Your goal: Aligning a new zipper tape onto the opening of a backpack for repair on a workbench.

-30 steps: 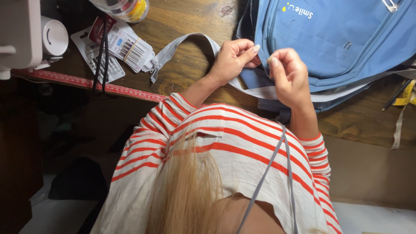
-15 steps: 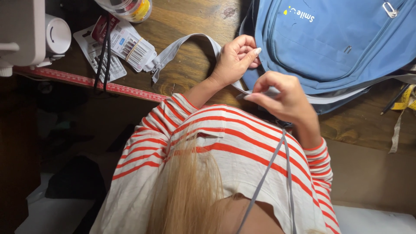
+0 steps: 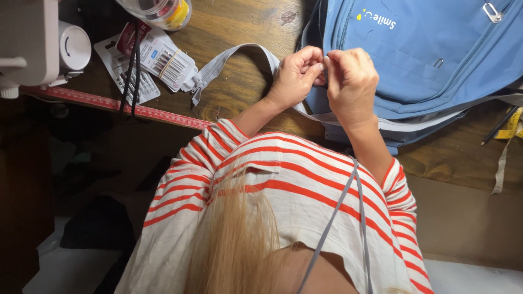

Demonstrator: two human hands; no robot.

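A blue backpack (image 3: 425,60) lies on the wooden table (image 3: 239,92). A grey zipper tape (image 3: 229,60) loops from the table's left side to the backpack's near edge. My left hand (image 3: 294,79) pinches this tape at the backpack's left edge. My right hand (image 3: 353,81) is right beside it, with its thumb and fingers pressed together at the same spot, fingertips touching those of the left. Whatever small thing sits between the fingertips is hidden. My striped sleeves reach up from below.
A red measuring tape (image 3: 109,103) runs along the table's near edge. Packets of needles (image 3: 163,62) and a clear plastic jar (image 3: 160,11) lie at the back left, beside a white sewing machine (image 3: 30,41). A yellow tape measure (image 3: 512,125) and a pencil (image 3: 497,128) lie at the right.
Half a second ago my right hand had drawn back toward my body; it has now come up again to meet the left hand at the tape. The left hand stayed put.
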